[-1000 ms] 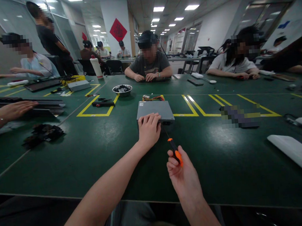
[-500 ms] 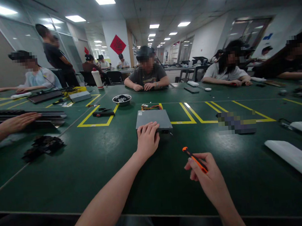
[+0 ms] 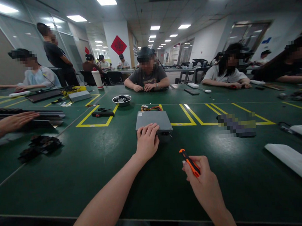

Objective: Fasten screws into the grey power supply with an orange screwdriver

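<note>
A grey metal computer power supply (image 3: 153, 119) lies on the green table in front of me, with coloured wires (image 3: 152, 108) behind it. My left hand (image 3: 147, 137) holds its near edge, fingers over the top and thumb against the front face. In my right hand (image 3: 201, 170), a screwdriver (image 3: 189, 162) with an orange and black handle is gripped between thumb and fingers. It is tilted above the table, right of and nearer than the power supply, apart from it. The screwdriver's shaft cannot be made out.
A metal bowl (image 3: 121, 100) of small dark parts stands beyond, left of the power supply. Black parts (image 3: 41, 146) lie at left, near another person's hand (image 3: 21, 121). White panels (image 3: 296, 164) lie at right. Several people sit around the table (image 3: 98, 179).
My right hand and the screwdriver have shifted slightly left and nearer to me, the handle now turned more into view. My left hand stays on the power supply.
</note>
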### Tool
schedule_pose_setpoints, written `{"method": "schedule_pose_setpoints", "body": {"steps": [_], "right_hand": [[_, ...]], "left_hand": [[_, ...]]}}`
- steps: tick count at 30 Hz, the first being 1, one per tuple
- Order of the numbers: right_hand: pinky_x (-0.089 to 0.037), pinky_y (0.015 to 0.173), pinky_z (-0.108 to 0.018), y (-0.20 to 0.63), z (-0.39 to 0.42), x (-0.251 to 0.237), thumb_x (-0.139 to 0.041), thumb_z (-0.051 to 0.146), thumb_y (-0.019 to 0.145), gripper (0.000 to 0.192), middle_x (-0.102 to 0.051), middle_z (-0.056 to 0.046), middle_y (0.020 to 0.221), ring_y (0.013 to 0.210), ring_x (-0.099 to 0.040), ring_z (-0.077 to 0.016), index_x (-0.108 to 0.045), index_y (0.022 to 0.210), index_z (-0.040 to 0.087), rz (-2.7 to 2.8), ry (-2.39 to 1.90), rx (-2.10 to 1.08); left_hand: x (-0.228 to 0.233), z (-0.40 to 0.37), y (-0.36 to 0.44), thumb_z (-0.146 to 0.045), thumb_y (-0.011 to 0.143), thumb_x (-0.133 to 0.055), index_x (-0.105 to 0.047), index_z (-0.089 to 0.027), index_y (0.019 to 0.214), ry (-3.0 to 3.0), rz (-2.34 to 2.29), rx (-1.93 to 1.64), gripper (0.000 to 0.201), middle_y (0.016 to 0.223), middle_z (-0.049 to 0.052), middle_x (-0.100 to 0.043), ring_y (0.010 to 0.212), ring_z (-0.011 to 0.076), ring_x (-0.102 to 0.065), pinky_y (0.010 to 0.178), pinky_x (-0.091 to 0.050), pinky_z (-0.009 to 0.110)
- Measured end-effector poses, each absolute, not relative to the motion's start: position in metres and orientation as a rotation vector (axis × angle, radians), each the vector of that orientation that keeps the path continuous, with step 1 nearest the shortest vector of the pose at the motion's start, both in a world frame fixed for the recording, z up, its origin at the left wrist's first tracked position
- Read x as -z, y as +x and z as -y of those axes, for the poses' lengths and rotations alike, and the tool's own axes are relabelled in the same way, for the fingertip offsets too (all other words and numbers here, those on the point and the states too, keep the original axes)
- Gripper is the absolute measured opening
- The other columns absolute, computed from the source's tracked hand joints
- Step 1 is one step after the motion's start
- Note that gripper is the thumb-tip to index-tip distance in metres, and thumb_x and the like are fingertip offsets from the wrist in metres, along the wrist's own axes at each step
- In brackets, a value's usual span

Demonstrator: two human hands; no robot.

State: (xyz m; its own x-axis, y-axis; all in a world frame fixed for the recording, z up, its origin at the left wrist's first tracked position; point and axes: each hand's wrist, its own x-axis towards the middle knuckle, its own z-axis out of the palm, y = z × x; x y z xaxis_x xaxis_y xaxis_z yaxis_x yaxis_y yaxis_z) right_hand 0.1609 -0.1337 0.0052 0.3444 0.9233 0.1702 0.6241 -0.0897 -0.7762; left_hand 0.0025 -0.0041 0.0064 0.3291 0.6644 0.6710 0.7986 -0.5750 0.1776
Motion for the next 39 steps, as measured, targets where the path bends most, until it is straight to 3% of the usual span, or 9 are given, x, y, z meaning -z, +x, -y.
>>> {"method": "schedule_pose_setpoints", "body": {"steps": [39], "right_hand": [[-0.044,0.057,-0.031,0.1586,0.1353,-0.0049,-0.042,0.049,0.080,0.034,-0.065,-0.006,0.079,0.062,-0.063,-0.0204,-0.044,0.098,0.019,1.353,-1.813,-0.464]], "left_hand": [[-0.0047,0.0033,0.0006,-0.014,0.080,-0.044,-0.047,-0.023,0.117,-2.423,1.337,1.048,0.039,0.127,0.002,-0.051,0.120,0.0190,-0.040,0.101,-0.025,0.039]]}}
